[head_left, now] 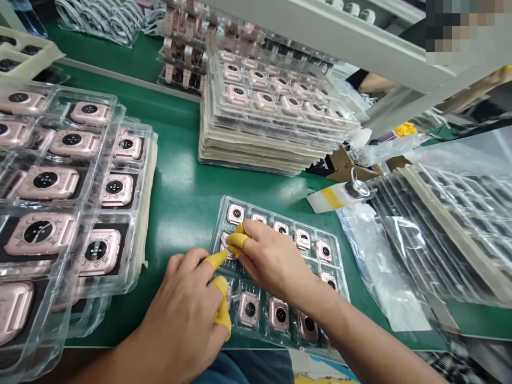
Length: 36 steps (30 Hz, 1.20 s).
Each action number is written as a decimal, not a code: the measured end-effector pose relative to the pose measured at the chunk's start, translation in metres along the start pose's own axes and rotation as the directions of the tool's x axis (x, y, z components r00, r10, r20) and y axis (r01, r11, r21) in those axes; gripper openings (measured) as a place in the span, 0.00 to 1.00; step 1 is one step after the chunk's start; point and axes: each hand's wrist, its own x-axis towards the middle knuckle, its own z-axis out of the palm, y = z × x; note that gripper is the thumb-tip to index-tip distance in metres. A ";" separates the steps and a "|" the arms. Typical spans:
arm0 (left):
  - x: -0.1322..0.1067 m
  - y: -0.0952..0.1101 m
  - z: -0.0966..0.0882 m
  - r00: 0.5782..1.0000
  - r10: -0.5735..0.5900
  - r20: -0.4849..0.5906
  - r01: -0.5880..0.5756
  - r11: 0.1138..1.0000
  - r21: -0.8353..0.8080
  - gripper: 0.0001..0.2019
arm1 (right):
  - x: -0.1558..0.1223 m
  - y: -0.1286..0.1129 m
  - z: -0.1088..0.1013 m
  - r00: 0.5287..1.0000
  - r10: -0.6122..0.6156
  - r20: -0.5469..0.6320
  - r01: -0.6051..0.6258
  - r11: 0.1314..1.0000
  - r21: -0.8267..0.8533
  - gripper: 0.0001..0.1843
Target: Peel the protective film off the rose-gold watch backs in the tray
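In front of me lies a clear plastic tray (264, 277) with rows of pink smartwatch cases, their dark round sensor backs facing up. My right hand (276, 256) reaches over its left part, thumb and finger in yellow finger cots pinching a pink watch case (226, 246) at the left edge. Most of that case is hidden by the fingers. My left hand (188, 298), also with yellow finger cots, rests at the tray's left side. Its index fingertip is beside the pinched case, the other fingers are loosely bent, and no held object shows.
Stacked trays of pink watch cases stand at the left (138, 234) and back (256, 144). A white bottle with a metal top (326, 198) lies right of my tray, near plastic bags (396, 288) and more stacked trays (452, 234). Another person's arm shows at upper right.
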 end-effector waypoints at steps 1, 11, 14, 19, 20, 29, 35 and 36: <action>0.005 0.000 -0.001 1.000 -0.019 0.015 0.019 1.000 0.014 0.06 | 0.000 -0.001 -0.001 1.000 -0.020 0.004 0.020 1.000 -0.001 0.11; 0.011 -0.007 0.000 0.999 -0.019 -0.028 0.019 1.000 0.021 0.08 | -0.004 0.010 -0.004 0.996 -0.080 -0.033 0.081 0.996 0.035 0.13; 0.007 -0.004 0.000 0.999 0.032 -0.037 -0.034 0.998 -0.056 0.07 | -0.022 0.022 -0.012 0.998 -0.028 -0.060 0.035 0.992 0.122 0.10; 0.017 0.008 0.016 0.981 0.194 -0.021 -0.194 0.981 0.020 0.04 | -0.050 0.032 -0.012 0.996 0.083 -0.025 -0.074 0.967 0.244 0.11; 0.021 0.010 0.021 0.980 0.199 -0.009 -0.198 0.978 0.067 0.03 | -0.052 0.031 -0.010 0.997 0.079 -0.022 -0.072 0.968 0.241 0.11; 0.028 0.014 0.032 0.982 0.190 0.002 -0.188 0.971 0.146 0.04 | -0.050 0.025 -0.006 0.997 0.008 -0.082 0.004 0.989 0.151 0.13; 0.026 0.019 0.026 0.995 0.103 -0.001 -0.102 0.993 0.066 0.05 | -0.076 0.041 -0.023 0.999 -0.008 -0.045 0.018 0.969 0.245 0.11; 0.026 0.020 0.026 0.994 0.105 -0.004 -0.105 0.993 0.059 0.05 | -0.083 0.047 -0.026 0.996 0.034 -0.079 -0.011 0.964 0.267 0.10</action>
